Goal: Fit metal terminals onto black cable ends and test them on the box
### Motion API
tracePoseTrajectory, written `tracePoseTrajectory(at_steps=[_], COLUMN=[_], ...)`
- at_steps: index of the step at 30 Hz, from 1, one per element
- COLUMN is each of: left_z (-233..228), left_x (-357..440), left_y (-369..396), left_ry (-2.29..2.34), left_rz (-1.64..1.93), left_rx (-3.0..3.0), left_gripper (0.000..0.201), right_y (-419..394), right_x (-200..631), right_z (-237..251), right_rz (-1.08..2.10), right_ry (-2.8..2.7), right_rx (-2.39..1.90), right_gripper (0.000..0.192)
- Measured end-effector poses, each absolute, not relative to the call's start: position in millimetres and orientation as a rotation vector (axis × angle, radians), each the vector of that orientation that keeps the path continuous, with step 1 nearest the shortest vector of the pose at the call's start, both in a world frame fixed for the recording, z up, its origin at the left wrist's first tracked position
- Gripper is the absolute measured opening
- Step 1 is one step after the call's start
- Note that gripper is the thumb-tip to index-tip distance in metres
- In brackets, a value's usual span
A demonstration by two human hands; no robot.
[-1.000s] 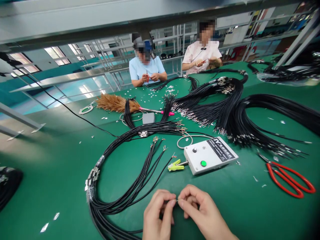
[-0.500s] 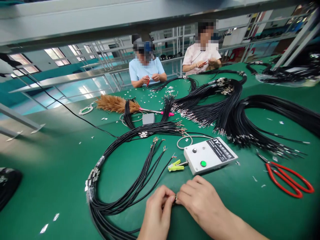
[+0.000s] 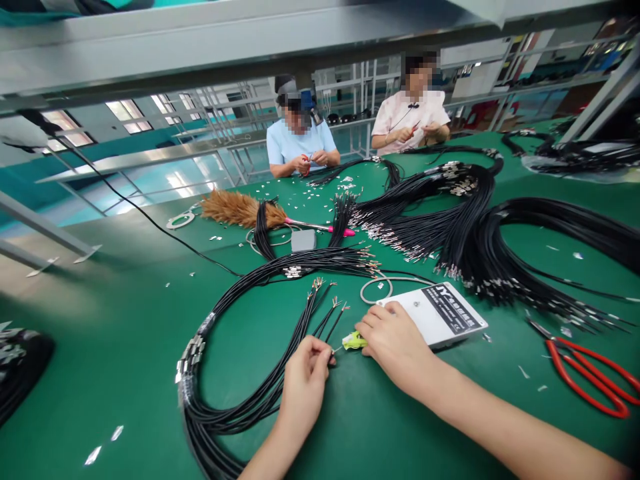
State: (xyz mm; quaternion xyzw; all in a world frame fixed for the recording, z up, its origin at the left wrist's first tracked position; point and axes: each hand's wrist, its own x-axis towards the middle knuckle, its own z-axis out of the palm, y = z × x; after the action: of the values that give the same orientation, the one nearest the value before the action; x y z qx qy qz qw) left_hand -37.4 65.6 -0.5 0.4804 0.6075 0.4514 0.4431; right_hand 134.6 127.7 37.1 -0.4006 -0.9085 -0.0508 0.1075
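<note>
Left hand (image 3: 306, 380), near the tabletop's (image 3: 110, 333) front edge, pinches the bare end of a black wire (image 3: 325, 328) between thumb and fingertips; that wire belongs to a looped bundle (image 3: 220, 407) lying on the green surface to its left, with metal clips along the loop's outer curve. Just right of it, the right hand (image 3: 395, 340) is closed on a yellow-green clip (image 3: 354, 341), fingers curled over it, and rests against the near left corner of a white box (image 3: 440, 320) with a black label. A grey cord ring (image 3: 375, 288) lies just behind the box. Farther back sit a feather duster (image 3: 240, 208) and large sheaves of black cables (image 3: 450, 227). Red scissors (image 3: 590, 373) lie toward the right edge. Two other people sit at the far edge, hands busy with small parts.
</note>
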Motion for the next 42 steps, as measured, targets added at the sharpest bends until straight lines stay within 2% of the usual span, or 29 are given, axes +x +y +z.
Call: tracePoseTrajectory(at_steps=[4,22,30,35,42], left_z=[2.0,-0.7,2.8,4.3,4.7], left_x=[-34.2,-31.5,-30.8,-30.7,-32.3], left_y=[70.0,82.4,82.6,82.5,80.4], left_ry=[1.509,1.563,1.598,1.619,1.669], left_rz=[1.127,1.021,0.997,1.0,0.959], left_rx=[1.198,1.391,1.418,1.424,1.498], left_gripper=[0.016,0.015,0.016,0.016,0.017], right_y=[131.6,131.5,119.2,86.3,63.8], right_x=[132.8,132.4,168.0,224.4,212.1], right_z=[34.7,39.3,48.7,28.1,10.2], right_rz=[-0.139,-0.127,-0.058,-0.019,-0.071], right_ry=[-2.713,-2.7,-2.505,-2.083,-2.086], right_rx=[-1.195,-1.159,-1.122,-1.153,-1.12], right_gripper=[0.017,0.017,0.028,0.014,0.017])
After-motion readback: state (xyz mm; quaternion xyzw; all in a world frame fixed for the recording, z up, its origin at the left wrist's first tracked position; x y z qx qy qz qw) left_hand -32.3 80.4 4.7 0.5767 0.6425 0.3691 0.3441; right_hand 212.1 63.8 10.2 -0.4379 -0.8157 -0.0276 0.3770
